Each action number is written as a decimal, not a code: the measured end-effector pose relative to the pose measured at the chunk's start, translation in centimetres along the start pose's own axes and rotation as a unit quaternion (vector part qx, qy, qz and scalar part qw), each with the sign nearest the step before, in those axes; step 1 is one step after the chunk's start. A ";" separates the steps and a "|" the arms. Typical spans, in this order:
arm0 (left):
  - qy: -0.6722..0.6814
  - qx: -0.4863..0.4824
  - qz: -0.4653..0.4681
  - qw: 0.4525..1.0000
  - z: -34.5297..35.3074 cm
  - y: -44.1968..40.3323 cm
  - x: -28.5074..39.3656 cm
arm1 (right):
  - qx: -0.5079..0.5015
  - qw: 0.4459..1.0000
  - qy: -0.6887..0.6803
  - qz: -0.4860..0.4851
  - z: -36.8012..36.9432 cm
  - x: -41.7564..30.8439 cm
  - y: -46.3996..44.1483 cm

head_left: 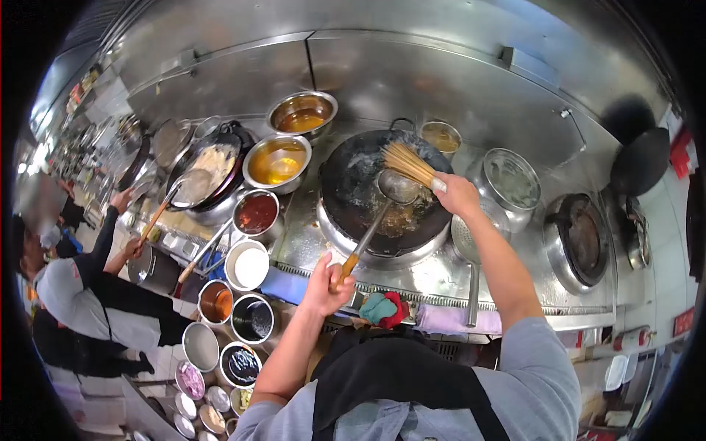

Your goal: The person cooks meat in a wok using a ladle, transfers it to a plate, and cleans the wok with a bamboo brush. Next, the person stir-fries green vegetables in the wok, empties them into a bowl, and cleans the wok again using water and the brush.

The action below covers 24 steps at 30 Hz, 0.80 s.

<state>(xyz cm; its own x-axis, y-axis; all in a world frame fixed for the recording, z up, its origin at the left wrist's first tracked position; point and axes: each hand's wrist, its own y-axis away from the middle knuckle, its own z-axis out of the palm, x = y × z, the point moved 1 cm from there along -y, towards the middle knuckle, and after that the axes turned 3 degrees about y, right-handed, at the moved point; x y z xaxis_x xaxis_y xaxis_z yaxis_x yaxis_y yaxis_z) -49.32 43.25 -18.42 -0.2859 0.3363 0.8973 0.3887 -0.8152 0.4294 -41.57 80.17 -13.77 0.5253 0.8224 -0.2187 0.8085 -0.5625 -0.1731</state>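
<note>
My left hand is wrapped round the wooden handle of a ladle, whose metal bowl is over the middle of a large black wok. In my right hand is a bamboo wok brush, gripped at its bound end with the bristles pointing left, just above the ladle's bowl. The bristles and the bowl overlap in view, and I cannot tell if they touch. Wet, foamy liquid shows on the wok's inner surface, with brownish liquid low in it. The wok rests on a metal burner ring.
Two steel bowls of yellow oil stand left of the wok, near a pot of red sauce and several seasoning pots. A long-handled strainer lies at right, by a steel pot. At left, a co-worker holds a skimmer over another wok.
</note>
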 end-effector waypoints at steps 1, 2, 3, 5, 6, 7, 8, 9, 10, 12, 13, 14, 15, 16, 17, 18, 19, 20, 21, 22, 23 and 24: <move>-0.117 0.017 -0.020 0.993 -0.6 -0.7 -0.8 | 0.002 1.000 0.002 0.011 -0.8 0.3 0.4; -0.233 0.032 -0.039 0.971 -1.2 -1.1 -1.7 | 0.028 0.999 -0.026 0.018 -1.5 0.6 1.1; -0.348 0.049 -0.055 0.935 -1.8 -1.2 -2.1 | 0.055 0.997 -0.055 0.025 -2.3 0.7 1.7; -0.528 0.081 0.069 0.843 -2.4 0.7 -4.1 | 0.100 0.991 -0.086 0.021 -4.7 0.7 3.1; -0.668 0.122 0.197 0.707 -2.3 1.2 -4.5 | 0.121 0.988 -0.098 0.022 -6.2 0.5 4.0; -0.671 0.116 0.200 0.704 -2.5 0.3 -5.1 | 0.144 0.983 -0.111 0.022 -7.8 0.1 4.8; -0.650 0.148 0.175 0.724 -3.0 -1.2 -6.2 | 0.146 0.982 -0.113 0.032 -9.3 0.0 5.6; -0.628 0.180 0.150 0.742 -3.3 -2.2 -6.6 | 0.177 0.977 -0.119 0.012 -10.8 -0.1 6.5; -0.616 0.179 0.174 0.748 -3.4 -2.8 -6.0 | 0.207 0.970 -0.124 -0.007 -12.2 -0.1 7.4; -0.584 0.160 0.200 0.771 -4.1 -3.8 -7.1 | 0.260 0.948 -0.183 -0.005 -14.7 0.1 9.6; -0.542 0.151 0.219 0.797 -4.5 -4.6 -8.2 | 0.307 0.921 -0.238 -0.019 -16.0 0.3 10.8; -0.518 0.136 0.277 0.798 -5.1 -5.3 -10.0 | 0.312 0.896 -0.315 0.020 -17.0 0.2 12.2; -0.522 0.117 0.284 0.796 -4.8 -5.2 -10.4 | 0.323 0.894 -0.308 0.037 -16.6 1.0 12.9; -0.476 0.096 0.314 0.816 -4.1 -5.1 -10.2 | 0.356 0.876 -0.324 0.044 -15.5 2.1 13.3; -0.427 0.075 0.340 0.835 -3.5 -5.2 -10.1 | 0.389 0.856 -0.338 0.050 -14.0 3.3 13.8; -0.429 0.056 0.345 0.833 -2.6 -5.4 -9.7 | 0.424 0.880 -0.213 0.013 -11.5 4.7 14.3; -0.399 0.040 0.340 0.851 -1.6 -5.5 -9.4 | 0.355 0.911 -0.207 0.034 -9.0 5.9 15.5; -0.367 0.024 0.333 0.868 -0.8 -5.8 -9.4 | 0.200 0.973 -0.098 0.055 -6.2 8.7 17.2; -0.366 0.009 0.336 0.868 -0.2 -6.2 -9.9 | 0.062 0.981 -0.061 0.172 -5.9 9.7 18.9; -0.353 -0.004 0.318 0.880 0.1 -6.6 -10.5 | -0.079 0.955 -0.029 0.284 -5.5 10.4 20.8; -0.342 -0.015 0.304 0.889 0.3 -7.2 -10.8 | -0.083 0.947 -0.053 0.307 -4.5 12.0 23.2; -0.310 -0.033 0.317 0.896 0.7 -7.7 -11.1 | -0.085 0.939 -0.074 0.324 -3.9 14.1 25.6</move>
<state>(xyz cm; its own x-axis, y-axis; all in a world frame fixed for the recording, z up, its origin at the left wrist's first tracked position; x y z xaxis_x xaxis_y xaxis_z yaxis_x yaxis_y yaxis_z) -48.48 46.13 -31.60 0.5227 -0.0242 0.8522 0.2420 -0.9543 -0.1755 -12.47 77.70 -17.55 0.8895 0.2835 -0.3584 0.3688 -0.9085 0.1964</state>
